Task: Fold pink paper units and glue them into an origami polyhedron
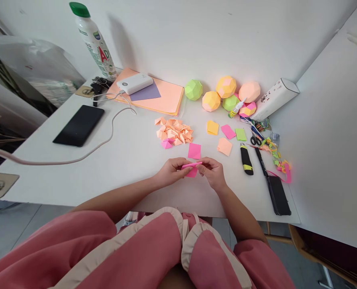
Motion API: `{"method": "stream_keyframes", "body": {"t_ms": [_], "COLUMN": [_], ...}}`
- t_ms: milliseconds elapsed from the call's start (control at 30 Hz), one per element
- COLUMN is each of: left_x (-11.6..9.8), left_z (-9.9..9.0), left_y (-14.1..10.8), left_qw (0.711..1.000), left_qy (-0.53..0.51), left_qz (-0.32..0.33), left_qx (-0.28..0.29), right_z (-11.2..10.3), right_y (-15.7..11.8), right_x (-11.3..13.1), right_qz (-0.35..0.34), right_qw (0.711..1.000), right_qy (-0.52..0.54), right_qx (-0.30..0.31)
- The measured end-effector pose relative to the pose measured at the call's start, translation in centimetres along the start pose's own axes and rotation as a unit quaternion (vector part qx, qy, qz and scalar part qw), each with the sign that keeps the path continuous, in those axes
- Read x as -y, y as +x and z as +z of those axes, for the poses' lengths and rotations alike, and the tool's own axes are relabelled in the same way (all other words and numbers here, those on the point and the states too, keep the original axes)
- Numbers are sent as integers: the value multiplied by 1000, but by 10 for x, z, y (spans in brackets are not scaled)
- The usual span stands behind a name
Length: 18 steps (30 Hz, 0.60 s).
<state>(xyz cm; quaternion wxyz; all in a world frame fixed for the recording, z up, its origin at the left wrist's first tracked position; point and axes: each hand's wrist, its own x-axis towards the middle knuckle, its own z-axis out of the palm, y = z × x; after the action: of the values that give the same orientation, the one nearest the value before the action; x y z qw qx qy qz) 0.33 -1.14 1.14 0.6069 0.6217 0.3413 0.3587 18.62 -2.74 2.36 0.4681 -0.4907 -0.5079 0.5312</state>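
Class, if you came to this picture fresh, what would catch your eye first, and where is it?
Probably the bright, faceted balls along the wall at the back of the table. Next, the vivid pink paper at the front, pinched between the left hand and right hand. The tall white bottle with a green cap also stands out, at the back left.

A small, bright pink piece of thin paper (193, 164) is pinched between the fingertips of the left hand (175, 170) and the right hand (212, 171). It shows as a narrow, folded-looking band running sideways, its right end slightly higher. Fingers cover both ends. Below it a flat pink part shows; whether both are one sheet is unclear.
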Motion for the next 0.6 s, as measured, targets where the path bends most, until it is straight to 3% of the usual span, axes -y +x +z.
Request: {"method": "stream_keyframes", "body": {"t_ms": [367,600], "left_x": [0,-2], "left_z": [0,0], "left_y": [-1,-1], "left_qw": [1000,996], "left_qy": [-2,-69], "left_qz": [-13,-61], "left_qx": [-4,8], "right_z": [1,1], "right_y": [2,1], "right_x": [-3,-1], "right_qz": [13,14], "right_qw": [998,999], "right_qy": [61,42], "right_qx": [18,6]}}
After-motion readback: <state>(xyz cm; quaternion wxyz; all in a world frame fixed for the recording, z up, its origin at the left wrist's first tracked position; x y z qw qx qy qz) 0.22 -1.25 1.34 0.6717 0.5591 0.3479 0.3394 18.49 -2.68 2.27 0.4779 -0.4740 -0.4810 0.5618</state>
